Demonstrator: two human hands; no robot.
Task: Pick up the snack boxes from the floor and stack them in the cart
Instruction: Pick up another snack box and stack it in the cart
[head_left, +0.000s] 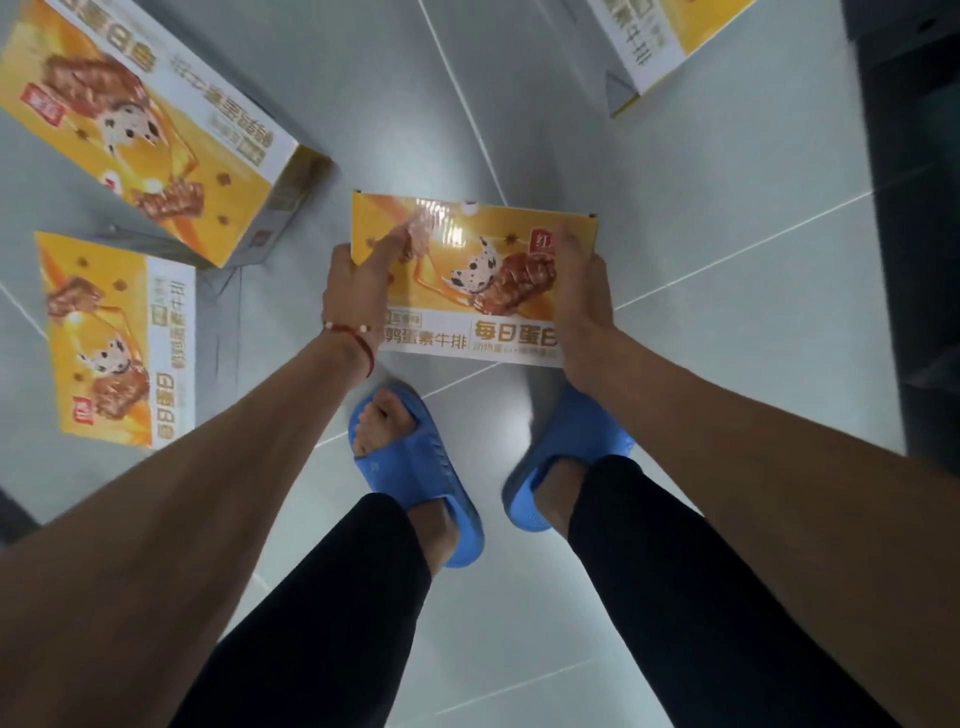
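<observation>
A yellow and white snack box (467, 275) is held flat above the grey tiled floor, just ahead of my feet. My left hand (358, 280) grips its left edge, thumb on top. My right hand (579, 291) grips its right edge. Three more boxes of the same kind are in view: a large one (156, 130) at the upper left, a flat one (119, 338) at the left, and one (654, 36) at the top right, partly cut off by the frame. No cart can be made out for certain.
My feet in blue slides (415, 478) stand on the tile floor (675, 208) right below the held box. A dark object (914, 234) runs along the right edge. Another dark shape (10, 514) sits at the far left edge.
</observation>
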